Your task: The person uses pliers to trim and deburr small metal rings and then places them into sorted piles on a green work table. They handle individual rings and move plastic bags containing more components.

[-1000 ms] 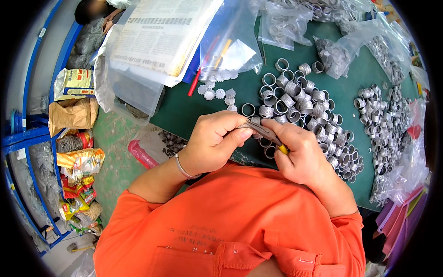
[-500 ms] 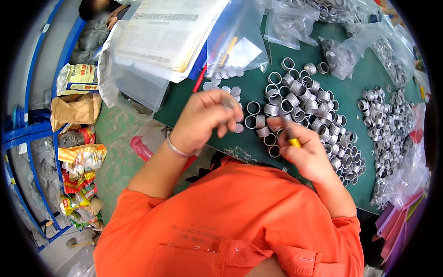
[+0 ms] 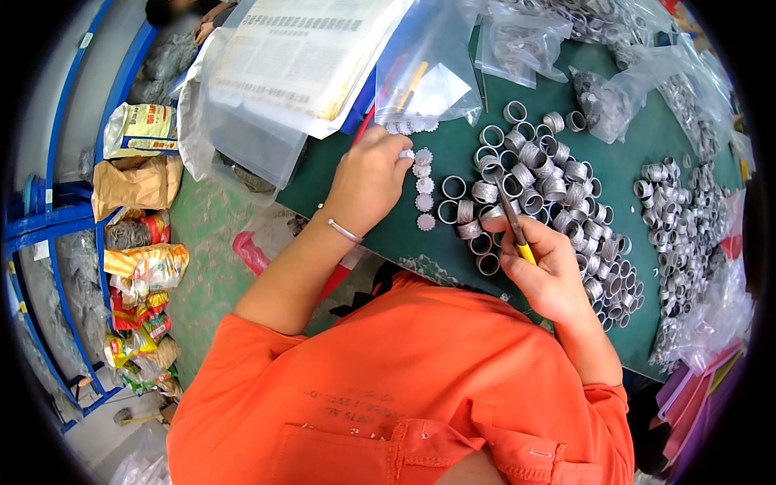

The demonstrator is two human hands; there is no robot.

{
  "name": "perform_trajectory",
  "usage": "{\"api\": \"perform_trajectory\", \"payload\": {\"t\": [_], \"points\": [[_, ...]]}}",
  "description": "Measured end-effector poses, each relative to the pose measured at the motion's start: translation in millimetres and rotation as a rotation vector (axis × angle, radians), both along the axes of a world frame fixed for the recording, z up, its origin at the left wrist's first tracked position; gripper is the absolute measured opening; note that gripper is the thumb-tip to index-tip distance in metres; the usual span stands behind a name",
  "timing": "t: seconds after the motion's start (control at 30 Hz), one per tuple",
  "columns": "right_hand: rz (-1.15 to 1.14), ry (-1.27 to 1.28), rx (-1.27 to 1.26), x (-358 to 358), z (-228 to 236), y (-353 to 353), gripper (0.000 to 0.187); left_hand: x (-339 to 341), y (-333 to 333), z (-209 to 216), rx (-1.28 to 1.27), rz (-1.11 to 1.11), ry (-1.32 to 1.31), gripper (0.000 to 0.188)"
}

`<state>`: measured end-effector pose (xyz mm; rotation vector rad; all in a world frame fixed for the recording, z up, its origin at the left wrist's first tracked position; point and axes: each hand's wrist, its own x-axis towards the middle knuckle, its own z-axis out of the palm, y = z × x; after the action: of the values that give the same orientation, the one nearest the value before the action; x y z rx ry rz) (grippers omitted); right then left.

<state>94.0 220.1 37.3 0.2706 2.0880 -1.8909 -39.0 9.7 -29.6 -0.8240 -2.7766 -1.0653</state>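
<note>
My left hand (image 3: 370,176) reaches to the far end of a row of small grey toothed discs (image 3: 424,185) on the green table. Its fingers are closed together; a small pale bit shows at the thumb tip, too little to name. My right hand (image 3: 543,263) grips a slim hand tool with a yellow handle (image 3: 525,254) and a narrow dark blade, which points away over the ring pile. Grey metal rings (image 3: 554,187) with ridged outer sides lie heaped around and beyond that hand. Some stand on edge, others lie flat.
A second heap of smaller rings (image 3: 659,214) covers the right side. Clear plastic bags (image 3: 525,40) of metal parts lie at the back. Printed paper in a plastic sleeve (image 3: 299,52) rests at the far left. Blue shelving (image 3: 48,218) with packages stands left, and another person's hand (image 3: 208,24) shows far left.
My left hand has moved away from me to the disc row, its fingers now drawn together. The right hand's tool has turned and shows its blade more fully over the rings.
</note>
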Motion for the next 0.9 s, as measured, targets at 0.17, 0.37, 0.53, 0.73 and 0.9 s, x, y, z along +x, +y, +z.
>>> {"api": "perform_trajectory", "payload": {"t": [0.17,0.37,0.53,0.73,0.9], "points": [[0.048,-0.033,0.076,-4.5,7.4,-0.2,0.035,1.1,-3.2,7.0,0.015,-0.027,-0.121,0.018],[0.009,0.137,0.274,-7.0,3.5,-9.2,0.037,21.7,6.9,36.6,0.809,0.051,-1.041,0.015],[0.077,0.385,0.51,-10.0,-0.3,-3.9,0.042,32.3,6.3,39.2,0.996,-0.007,-1.198,0.012],[0.029,0.46,0.611,-10.1,-4.3,-6.8,0.051,40.6,10.0,46.9,1.038,0.004,-1.167,0.012],[0.081,0.448,0.652,-12.0,2.8,-8.3,0.055,43.7,13.8,56.7,0.942,-0.016,-1.094,0.015]]}}
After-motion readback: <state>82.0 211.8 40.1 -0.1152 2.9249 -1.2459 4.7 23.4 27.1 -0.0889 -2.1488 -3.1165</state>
